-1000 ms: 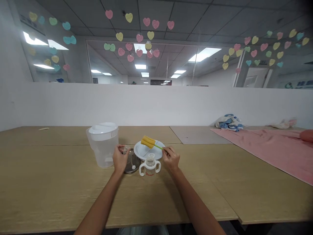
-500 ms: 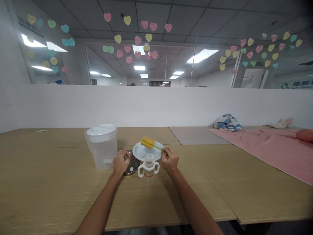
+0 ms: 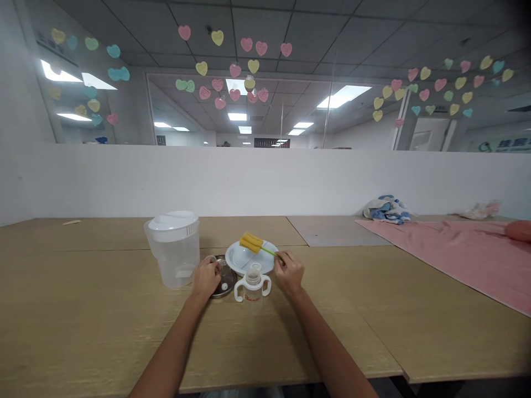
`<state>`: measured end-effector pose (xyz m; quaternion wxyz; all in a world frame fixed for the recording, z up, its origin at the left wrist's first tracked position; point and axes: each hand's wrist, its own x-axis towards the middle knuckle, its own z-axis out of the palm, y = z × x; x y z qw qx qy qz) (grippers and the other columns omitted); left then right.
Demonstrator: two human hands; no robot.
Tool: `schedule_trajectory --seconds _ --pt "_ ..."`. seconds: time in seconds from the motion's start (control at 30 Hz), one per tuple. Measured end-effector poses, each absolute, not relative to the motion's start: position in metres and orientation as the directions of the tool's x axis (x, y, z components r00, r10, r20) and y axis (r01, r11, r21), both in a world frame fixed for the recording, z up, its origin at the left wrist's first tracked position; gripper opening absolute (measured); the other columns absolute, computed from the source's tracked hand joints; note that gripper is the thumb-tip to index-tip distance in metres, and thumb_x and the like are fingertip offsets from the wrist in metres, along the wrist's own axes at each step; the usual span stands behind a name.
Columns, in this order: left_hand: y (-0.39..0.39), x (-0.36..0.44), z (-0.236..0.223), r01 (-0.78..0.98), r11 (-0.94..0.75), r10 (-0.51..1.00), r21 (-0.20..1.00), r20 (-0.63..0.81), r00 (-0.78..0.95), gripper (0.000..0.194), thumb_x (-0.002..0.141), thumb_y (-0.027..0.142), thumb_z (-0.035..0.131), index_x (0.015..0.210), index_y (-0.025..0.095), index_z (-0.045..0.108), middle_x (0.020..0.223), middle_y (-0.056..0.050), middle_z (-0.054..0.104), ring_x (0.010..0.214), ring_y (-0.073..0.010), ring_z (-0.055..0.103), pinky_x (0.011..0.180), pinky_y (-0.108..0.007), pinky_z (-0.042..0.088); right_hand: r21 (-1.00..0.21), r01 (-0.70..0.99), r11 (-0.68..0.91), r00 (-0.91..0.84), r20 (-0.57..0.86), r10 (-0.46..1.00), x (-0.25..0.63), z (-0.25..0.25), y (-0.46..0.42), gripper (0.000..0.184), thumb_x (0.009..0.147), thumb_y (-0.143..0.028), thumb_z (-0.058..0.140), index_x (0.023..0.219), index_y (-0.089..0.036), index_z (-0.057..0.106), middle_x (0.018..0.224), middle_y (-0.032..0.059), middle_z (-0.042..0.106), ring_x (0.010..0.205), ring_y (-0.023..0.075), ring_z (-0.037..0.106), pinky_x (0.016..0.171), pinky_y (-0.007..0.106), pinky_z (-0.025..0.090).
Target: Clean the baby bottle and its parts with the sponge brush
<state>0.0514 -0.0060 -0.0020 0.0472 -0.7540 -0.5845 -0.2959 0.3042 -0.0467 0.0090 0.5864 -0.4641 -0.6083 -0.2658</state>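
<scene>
The right hand (image 3: pixel 289 273) is closed on the thin green handle of a sponge bottle brush (image 3: pixel 251 241), its yellow head over a white plate (image 3: pixel 236 258). The left hand (image 3: pixel 206 278) curls at the edge of a round steel lid (image 3: pixel 227 271), its grip impossible to tell, just beside a plastic pitcher (image 3: pixel 173 257). A two-handled sippy cup (image 3: pixel 252 290) stands between the hands on the counter (image 3: pixel 83 309).

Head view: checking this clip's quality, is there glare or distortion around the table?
In the head view, the ceiling light glares white on the glass; the wide lens bows the table edges and darkens the corners; the plate and sponge brush look fairly sharp, without obvious blur.
</scene>
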Motion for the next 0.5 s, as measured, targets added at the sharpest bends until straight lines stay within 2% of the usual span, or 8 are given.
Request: schedule_trajectory --seconds 0.1,0.2,0.33,0.4,0.5 --pt "-0.009 0.051 0.001 0.918 -0.286 0.847 0.273 0.521 0.109 0.035 0.065 0.005 0.046 0.093 0.018 0.064 0.099 -0.009 0.060 0.092 -0.0228 0.056 0.080 -0.032 0.042 -0.213 0.881 0.423 0.114 0.962 0.246 0.304 0.008 -0.046 0.016 0.077 -0.014 0.051 0.074 -0.018 0.066 0.066 0.0009 0.064 0.050 0.0080 0.050 0.050 0.019 0.034" --pt "-0.015 0.053 0.007 0.906 -0.301 0.783 0.296 0.619 0.058 0.042 0.069 0.006 0.044 0.106 0.017 0.060 0.104 -0.011 0.058 0.097 -0.0244 0.054 0.083 -0.035 0.042 -0.219 0.883 0.416 0.122 0.961 0.249 0.305 0.007 -0.044 0.016 0.078 -0.015 0.051 0.074 -0.018 0.066 0.068 0.0012 0.064 0.051 0.0083 0.051 0.051 0.019 0.034" --pt "-0.017 0.065 0.019 0.787 -0.492 0.717 0.372 0.686 0.124 0.035 0.073 0.008 0.041 0.098 0.019 0.063 0.097 -0.007 0.063 0.095 -0.0218 0.055 0.086 -0.035 0.042 -0.213 0.886 0.411 0.116 0.962 0.248 0.305 0.007 -0.043 0.016 0.078 -0.016 0.051 0.075 -0.018 0.066 0.068 0.0014 0.064 0.052 0.0090 0.052 0.052 0.020 0.035" --pt "-0.012 0.077 0.026 0.687 -0.590 0.720 0.425 0.662 0.210 0.032 0.073 0.010 0.041 0.090 0.021 0.065 0.093 -0.005 0.066 0.092 -0.0196 0.057 0.086 -0.034 0.043 -0.204 0.887 0.414 0.109 0.964 0.242 0.305 0.007 -0.043 0.015 0.078 -0.016 0.051 0.075 -0.018 0.066 0.068 0.0012 0.064 0.051 0.0087 0.050 0.052 0.020 0.036" --pt "-0.001 0.098 0.035 0.567 -0.645 0.741 0.512 0.601 0.300 0.022 0.072 0.019 0.048 0.078 0.023 0.068 0.087 -0.005 0.068 0.086 -0.0204 0.060 0.083 -0.034 0.046 -0.211 0.886 0.413 0.114 0.962 0.247 0.306 0.007 -0.043 0.016 0.079 -0.017 0.051 0.075 -0.018 0.066 0.068 0.0012 0.064 0.049 0.0083 0.049 0.052 0.020 0.036"
